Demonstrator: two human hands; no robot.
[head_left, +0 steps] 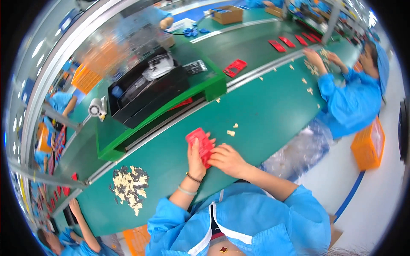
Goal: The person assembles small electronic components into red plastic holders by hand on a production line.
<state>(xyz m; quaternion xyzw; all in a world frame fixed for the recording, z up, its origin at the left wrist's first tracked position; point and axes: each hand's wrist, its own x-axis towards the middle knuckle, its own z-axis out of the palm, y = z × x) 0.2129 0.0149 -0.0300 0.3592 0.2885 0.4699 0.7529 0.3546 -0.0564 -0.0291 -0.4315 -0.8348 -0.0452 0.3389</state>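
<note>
A flat, bright red plastic part [204, 148], roughly rectangular with faint surface detail too blurred to make out, was above the green table [256, 112], near the person's body. The left hand [195, 160] gripped it, tilted, thumb across its face. The right hand's [228, 160] curled fingers met its lower right edge; whether they gripped cannot be told.

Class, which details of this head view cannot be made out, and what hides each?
All in the head view:
Underside of the red piece: mostly covered by the left hand.
Whether the right hand holds anything small: hidden by its own overlapping fingers.
Black and cream pieces: too small and overlapped to count.
Orange crate at the lower edge: cut off there.
Orange shape, upper left: too blurred to identify.
</note>
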